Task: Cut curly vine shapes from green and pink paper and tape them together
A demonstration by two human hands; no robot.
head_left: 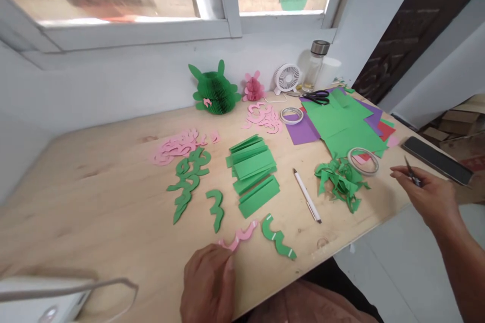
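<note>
My left hand [208, 280] is at the table's front, fingers curled together over the near end of a wavy pink paper strip [242, 234] with small white marks. Right of that strip lies a wavy green paper strip [279, 238] with similar white marks. A plain green wavy piece [216, 209] is just beyond. Off the table's right edge, my right hand [434, 194] is closed around small pointed scissors [412, 171], tips up; their handles are mostly hidden by the fingers. Green paper scraps [341, 181] are heaped left of this hand.
Folded green strips [253, 171], a white pen [306, 196], tape rolls [362, 161], black scissors [316, 97] and coloured sheets [341, 118] cover the middle and right. A phone [435, 159] lies at the right edge. Paper figures [215, 93], a fan [288, 78] and a bottle [313, 68] stand behind.
</note>
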